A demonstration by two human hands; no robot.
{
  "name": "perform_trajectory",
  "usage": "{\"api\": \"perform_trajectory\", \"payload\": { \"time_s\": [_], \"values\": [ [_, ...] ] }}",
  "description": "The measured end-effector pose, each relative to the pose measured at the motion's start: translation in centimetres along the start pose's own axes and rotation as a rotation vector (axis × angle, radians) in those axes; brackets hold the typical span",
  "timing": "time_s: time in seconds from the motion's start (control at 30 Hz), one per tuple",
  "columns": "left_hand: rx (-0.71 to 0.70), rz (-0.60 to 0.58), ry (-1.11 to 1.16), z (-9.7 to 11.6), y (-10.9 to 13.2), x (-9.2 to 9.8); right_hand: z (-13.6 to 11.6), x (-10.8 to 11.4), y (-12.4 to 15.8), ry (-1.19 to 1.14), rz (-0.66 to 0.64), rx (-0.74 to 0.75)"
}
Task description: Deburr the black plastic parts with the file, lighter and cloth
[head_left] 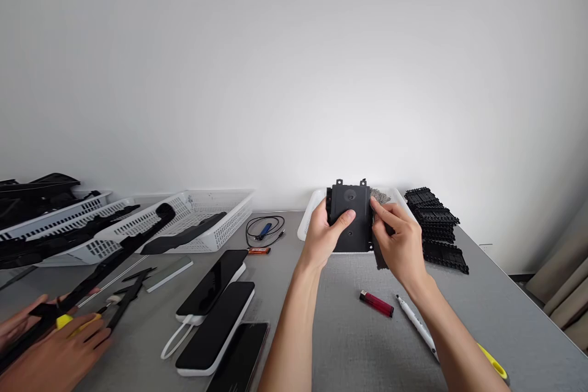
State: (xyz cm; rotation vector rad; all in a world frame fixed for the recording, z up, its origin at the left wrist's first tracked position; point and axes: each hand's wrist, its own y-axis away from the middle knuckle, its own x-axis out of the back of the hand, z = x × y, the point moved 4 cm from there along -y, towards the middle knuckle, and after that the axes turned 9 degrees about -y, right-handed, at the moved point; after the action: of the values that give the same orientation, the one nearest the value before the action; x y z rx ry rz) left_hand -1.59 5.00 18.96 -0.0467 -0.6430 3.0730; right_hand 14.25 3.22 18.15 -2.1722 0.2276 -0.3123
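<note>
I hold a flat black plastic plate (351,215) with two small tabs on its top edge upright above the table's far middle. My left hand (323,234) grips its left edge, thumb across the front face. My right hand (399,239) is closed on its right edge, pinching a dark strip-like piece (379,255) that hangs down along that edge. Just behind the plate lies a white tray (307,220) holding a heap of small grey parts (379,196).
A stack of black ribbed parts (434,226) sits at the right. A red lighter (376,303), a white marker (416,321) and a yellow-handled tool (493,364) lie near my arms. Phones and power banks (215,312), white baskets (202,220) and another person's hands (50,340) occupy the left.
</note>
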Motion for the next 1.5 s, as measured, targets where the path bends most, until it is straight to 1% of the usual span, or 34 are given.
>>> {"api": "perform_trajectory", "payload": {
  "time_s": [0.13, 0.3, 0.37, 0.43, 0.53, 0.63, 0.7, 0.77, 0.8, 0.87, 0.9, 0.97, 1.07, 1.17, 1.27, 1.4, 1.5],
  "values": [
    [0.067, 0.1, 0.094, -0.5, -0.3, 0.7, -0.4, -0.7, 0.4, -0.043, -0.112, 0.001],
    [0.101, 0.211, 0.146, -0.9, -0.7, 2.4, -1.2, -1.6, 1.0, -0.068, -0.243, -0.05],
    [0.095, 0.23, 0.141, -1.1, -0.8, 2.9, -1.5, -1.6, 1.0, -0.063, -0.285, -0.083],
    [0.097, 0.211, 0.125, -1.3, -1.0, 2.9, -1.5, -1.0, 0.7, -0.044, -0.302, -0.122],
    [0.108, 0.184, 0.119, -1.6, -1.1, 2.5, -1.0, 1.0, -0.1, 0.015, -0.247, -0.204],
    [0.1, 0.176, 0.11, -1.7, -1.2, 2.1, -0.5, 3.5, -0.9, 0.053, -0.075, -0.242],
    [0.095, 0.14, 0.09, -1.6, -1.1, 1.9, -0.4, 4.3, -1.1, 0.046, 0.025, -0.211],
    [0.09, 0.073, 0.074, -1.6, -1.0, 1.4, -0.3, 4.0, -1.2, 0.036, 0.064, -0.15],
    [0.087, 0.035, 0.069, -1.5, -0.9, 1.2, -0.2, 3.4, -1.1, 0.031, 0.058, -0.114],
    [0.079, -0.02, 0.064, -1.6, -0.8, 0.7, -0.1, 1.9, -0.8, 0.026, -0.005, -0.049],
    [0.071, -0.017, 0.067, -1.6, -0.8, 0.6, 0.1, 1.1, -0.6, 0.024, -0.054, -0.03],
    [0.051, 0.04, 0.081, -1.6, -0.9, 0.7, 0.3, -0.4, -0.2, 0.03, -0.158, -0.018],
    [0.042, 0.139, 0.104, -1.7, -1.2, 1.5, 0.3, -1.6, 0.5, 0.064, -0.268, -0.035],
    [0.054, 0.186, 0.106, -1.7, -1.3, 2.6, -0.2, -1.9, 1.0, 0.071, -0.33, -0.062],
    [0.037, 0.221, 0.089, -1.4, -1.2, 3.5, -0.7, -1.9, 1.2, 0.029, -0.366, -0.081],
    [-0.008, 0.219, 0.064, -1.2, -1.1, 3.8, -0.7, -1.0, 0.7, -0.009, -0.316, -0.13],
    [-0.065, 0.258, 0.043, -1.2, -1.1, 4.2, -0.1, 0.2, 0.2, 0.055, -0.26, -0.208]
  ]
}}
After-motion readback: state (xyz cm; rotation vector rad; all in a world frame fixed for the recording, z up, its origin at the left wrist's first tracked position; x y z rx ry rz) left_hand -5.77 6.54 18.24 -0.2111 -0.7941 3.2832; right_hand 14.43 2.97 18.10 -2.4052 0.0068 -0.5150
